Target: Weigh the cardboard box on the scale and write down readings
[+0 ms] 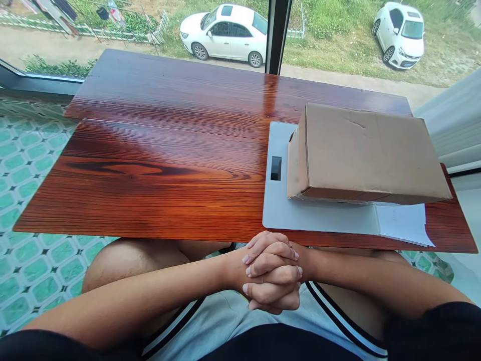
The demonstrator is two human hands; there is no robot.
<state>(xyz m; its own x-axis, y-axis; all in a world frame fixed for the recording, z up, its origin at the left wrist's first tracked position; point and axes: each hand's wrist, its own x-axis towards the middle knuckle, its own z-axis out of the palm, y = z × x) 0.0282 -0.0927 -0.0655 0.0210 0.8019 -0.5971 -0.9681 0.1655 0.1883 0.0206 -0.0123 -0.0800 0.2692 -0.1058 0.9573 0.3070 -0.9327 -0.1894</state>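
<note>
Worktop [150, 193]: spreads out ahead in glossy reddish-brown wood, with dark grain running from side to side.
Hands [271, 273]: clasp each other just off the near edge of the worktop, with fingers interlaced.
Cardboard box [370, 150]: lies on the right part of the worktop, on top of a pale slab [319, 215], and reaches past its right end; bears a short crease in the upper face.
Pale slab: rests flat, showing along its left end and near side; carries a small dark rectangle [275, 168] near the left edge.
White paper [402, 223]: shows below the near side of the box, at the right end of the slab.
Window post [278, 37]: stands dark beyond the far edge.
White car [225, 35]: shows side-on outside, left of the post.
Floor tiles [45, 260]: show green and white at the left.
</note>
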